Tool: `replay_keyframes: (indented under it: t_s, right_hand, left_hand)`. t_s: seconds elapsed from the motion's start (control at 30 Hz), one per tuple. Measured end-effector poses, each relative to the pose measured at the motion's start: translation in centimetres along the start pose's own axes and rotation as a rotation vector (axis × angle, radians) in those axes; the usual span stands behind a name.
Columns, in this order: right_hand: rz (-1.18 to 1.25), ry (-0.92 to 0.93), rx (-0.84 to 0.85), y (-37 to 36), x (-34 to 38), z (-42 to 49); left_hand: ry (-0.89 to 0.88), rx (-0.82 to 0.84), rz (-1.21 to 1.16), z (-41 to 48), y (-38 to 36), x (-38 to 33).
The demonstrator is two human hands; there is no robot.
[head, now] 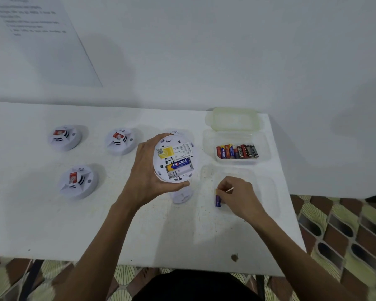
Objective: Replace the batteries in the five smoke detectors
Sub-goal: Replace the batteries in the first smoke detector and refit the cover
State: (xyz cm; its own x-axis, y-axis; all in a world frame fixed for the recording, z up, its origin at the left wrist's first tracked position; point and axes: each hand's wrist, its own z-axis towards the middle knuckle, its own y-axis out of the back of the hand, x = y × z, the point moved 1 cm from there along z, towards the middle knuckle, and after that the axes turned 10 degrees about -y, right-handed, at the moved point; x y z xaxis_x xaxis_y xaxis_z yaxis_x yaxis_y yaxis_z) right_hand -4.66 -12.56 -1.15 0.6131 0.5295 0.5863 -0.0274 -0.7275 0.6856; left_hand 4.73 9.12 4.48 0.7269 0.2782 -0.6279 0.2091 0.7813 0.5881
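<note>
My left hand [147,170] grips a white smoke detector [175,158] turned underside up above the table; one blue and yellow battery [179,165] sits in its open bay, the slot beside it empty. My right hand [237,195] pinches a blue and yellow battery [218,198] inside a clear empty container [267,187], and a thin stick pokes out between its fingers. Three other detectors lie face up at the left [64,137] [120,141] [78,181]. A white part [181,195] lies under the held detector, and another detector's edge [175,132] shows behind it.
A clear container [263,157] holding several batteries [237,151] stands at the back right, its lid [234,119] behind it. The white table [96,224] ends at the right near the containers. A printed sheet [41,40] hangs on the wall at the left.
</note>
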Motion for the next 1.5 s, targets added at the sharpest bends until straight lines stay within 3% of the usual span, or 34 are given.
replay_keyframes:
  t_s: [0.1,0.23,0.4,0.53,0.67,0.93,1.13,1.4,1.5]
  right_hand:
    - [0.005,-0.008,-0.005,0.6,-0.3,0.1]
    - [0.06,0.08,-0.13,2.4,0.6,-1.1]
    - [0.209,0.521,-0.19,3.2,5.3,-4.4]
    - [-0.028,0.915,-0.275,2.7,8.6,-5.1]
    - [-0.224,1.092,-0.274,2.3,10.4,-4.2]
    - [-0.495,1.211,-0.221,2.7,12.0,-3.2]
    - [-0.577,1.25,-0.141,3.2,13.2,-3.0]
    - [-0.459,1.318,-0.144,3.3,12.8,-2.8]
    - [-0.277,1.218,-0.156,4.2,11.8,-3.1]
  left_hand:
    - [0.016,0.018,0.025,-0.2,-0.1,0.2]
    - [0.046,0.032,-0.019,-0.4,-0.2,0.9]
    - [0.012,0.051,-0.033,0.0,0.3,0.4]
    - [-0.011,0.069,-0.024,-0.1,0.7,-0.4]
    - [-0.018,0.067,-0.075,0.3,1.3,-1.2]
    - [0.055,0.157,-0.11,-0.2,0.9,0.4]
    - [0.012,0.074,-0.162,-0.3,1.0,-0.5]
    - [0.008,0.101,-0.209,0.2,0.7,-0.5]
    - [-0.023,0.1,-0.126,0.4,0.6,-0.3]
